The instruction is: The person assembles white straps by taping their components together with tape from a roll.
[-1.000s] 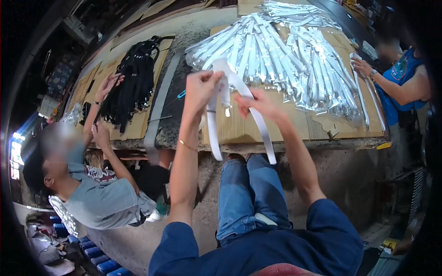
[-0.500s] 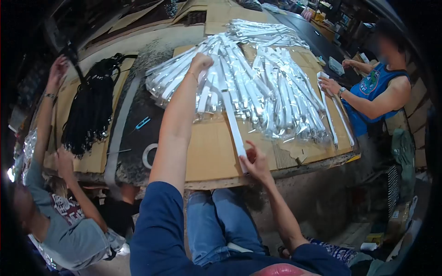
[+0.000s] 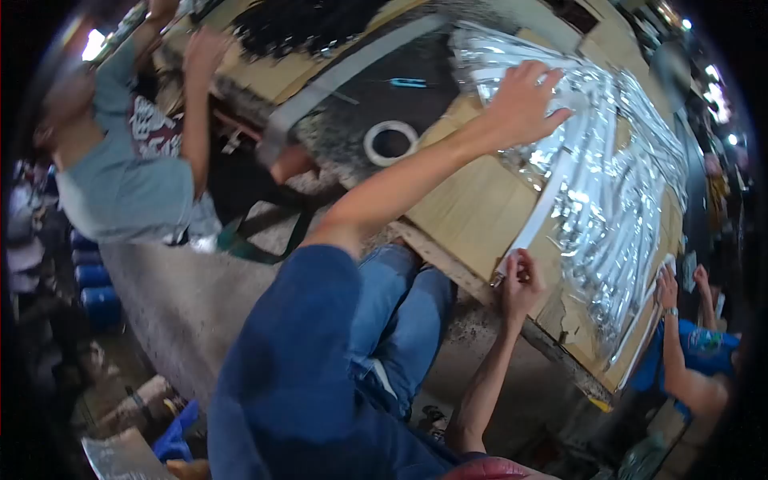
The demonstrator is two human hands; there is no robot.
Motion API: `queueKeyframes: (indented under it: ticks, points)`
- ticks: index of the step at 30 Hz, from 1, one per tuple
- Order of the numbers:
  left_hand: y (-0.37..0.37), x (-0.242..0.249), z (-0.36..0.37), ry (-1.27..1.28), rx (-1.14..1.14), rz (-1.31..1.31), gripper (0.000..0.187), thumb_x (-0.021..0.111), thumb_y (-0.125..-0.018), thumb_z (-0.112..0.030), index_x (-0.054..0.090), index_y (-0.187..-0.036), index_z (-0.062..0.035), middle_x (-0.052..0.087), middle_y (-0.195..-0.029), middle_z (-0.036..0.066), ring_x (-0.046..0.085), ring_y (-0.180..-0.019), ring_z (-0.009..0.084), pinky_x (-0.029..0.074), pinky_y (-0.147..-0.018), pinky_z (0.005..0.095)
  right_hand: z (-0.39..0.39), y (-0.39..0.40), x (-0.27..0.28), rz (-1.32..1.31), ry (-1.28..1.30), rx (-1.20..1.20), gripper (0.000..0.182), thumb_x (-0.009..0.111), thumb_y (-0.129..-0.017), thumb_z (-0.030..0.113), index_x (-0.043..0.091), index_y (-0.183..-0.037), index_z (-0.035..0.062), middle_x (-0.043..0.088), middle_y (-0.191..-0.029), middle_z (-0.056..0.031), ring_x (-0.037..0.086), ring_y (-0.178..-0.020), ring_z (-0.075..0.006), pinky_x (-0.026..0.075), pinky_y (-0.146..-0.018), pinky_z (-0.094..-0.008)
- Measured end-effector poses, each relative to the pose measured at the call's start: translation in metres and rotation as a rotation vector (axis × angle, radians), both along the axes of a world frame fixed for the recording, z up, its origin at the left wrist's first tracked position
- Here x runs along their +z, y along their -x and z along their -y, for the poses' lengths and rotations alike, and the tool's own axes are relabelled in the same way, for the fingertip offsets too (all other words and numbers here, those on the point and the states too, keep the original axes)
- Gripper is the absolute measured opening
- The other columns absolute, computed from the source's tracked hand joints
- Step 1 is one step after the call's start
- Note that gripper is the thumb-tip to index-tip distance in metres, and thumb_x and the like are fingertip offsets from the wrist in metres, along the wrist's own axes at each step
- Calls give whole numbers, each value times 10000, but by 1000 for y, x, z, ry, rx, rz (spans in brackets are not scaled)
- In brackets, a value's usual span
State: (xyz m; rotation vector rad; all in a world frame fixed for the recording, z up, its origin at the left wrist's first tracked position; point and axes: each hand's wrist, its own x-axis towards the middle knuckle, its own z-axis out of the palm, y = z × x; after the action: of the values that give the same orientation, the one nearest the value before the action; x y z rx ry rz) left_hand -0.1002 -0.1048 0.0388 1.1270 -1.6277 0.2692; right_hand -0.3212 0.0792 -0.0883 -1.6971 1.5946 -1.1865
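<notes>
My left hand (image 3: 528,104) is spread, fingers apart, over a heap of white straps in clear plastic sleeves (image 3: 612,200). Nothing shows in its grasp, though its palm side is hidden. A single white strap (image 3: 546,210) runs from beneath that hand toward the table's near edge. At the strap's near end, my right hand (image 3: 522,284) has its fingers curled and closed on the strap's edge. A small dark tip shows at this end.
Cardboard (image 3: 472,204) covers part of the table. A white tape roll (image 3: 391,143) and a blue tool (image 3: 408,82) lie on a dark surface, near black cords (image 3: 308,24). A person in grey (image 3: 144,184) sits left; another in blue (image 3: 704,348) works right.
The view has turned and tilted, swinging the table to the upper right. My left hand has gone from a closed fist to spread fingers; my right hand's fingers have closed at the strap's end.
</notes>
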Motion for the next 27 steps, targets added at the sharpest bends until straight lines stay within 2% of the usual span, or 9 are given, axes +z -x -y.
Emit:
queueKeyframes:
  ticks: [3,5,9,11,17,20,22,25,27]
  points:
    - [-108,-14,-145,34,246,-137,168,681,-808,-168,668,-928,-51,630,-875,126,612,-833,293,500,-734,374,4,4,-10,19,48,24,159,691,-856,99,684,-986,7,589,-687,-10,531,-584,-59,420,-505,-201]
    - [-175,-60,-219,-375,524,-574,193,624,-868,-177,652,-897,11,658,-809,141,643,-741,233,501,-699,336,4,7,-12,13,21,39,174,686,-867,113,680,-1006,8,582,-717,1,516,-619,-58,422,-535,-203]
    - [-298,-166,-283,-659,804,-679,237,621,-855,-183,646,-986,13,674,-928,169,662,-891,283,495,-798,364,4,4,-11,71,28,77,210,688,-872,121,664,-1029,-17,592,-761,-9,517,-654,-68,423,-558,-209]
    - [-320,-171,-287,-595,1003,-286,311,660,-811,-216,641,-1074,-50,603,-1119,162,567,-1058,342,453,-911,402,6,5,-14,100,55,94,222,688,-872,122,659,-1038,-23,595,-789,-12,521,-685,-67,423,-575,-209]
    - [-358,-169,-286,-853,902,-38,317,735,-751,-243,670,-1014,-78,557,-1169,107,487,-1107,353,442,-916,434,7,11,-14,103,-1,109,212,682,-875,123,656,-1032,-17,591,-803,9,514,-716,-56,417,-632,-196]
    - [-370,-177,-280,-784,881,-96,230,723,-758,-215,658,-905,-52,624,-1029,114,562,-1014,333,474,-851,434,10,16,-16,96,-47,96,211,679,-878,128,653,-1035,-10,597,-817,13,516,-730,-56,418,-650,-201]
    - [-377,-181,-278,-634,714,-520,163,692,-772,-154,621,-844,-26,657,-857,132,630,-849,326,498,-762,426,11,16,-15,72,-65,90,210,677,-880,130,651,-1037,-6,603,-826,13,518,-738,-57,419,-657,-205]
    - [-360,-159,-288,-414,672,-727,120,647,-789,-104,603,-854,-13,651,-772,154,648,-731,329,501,-705,400,7,13,-11,100,-114,98,210,671,-883,133,648,-1044,-1,617,-847,6,533,-757,-65,427,-680,-215]
    - [-359,-157,-290,-353,761,-585,129,629,-806,-68,608,-918,-9,647,-772,140,652,-742,268,499,-696,356,10,14,-15,161,-64,128,218,671,-886,143,646,-1049,0,621,-854,6,531,-754,-61,422,-672,-215]
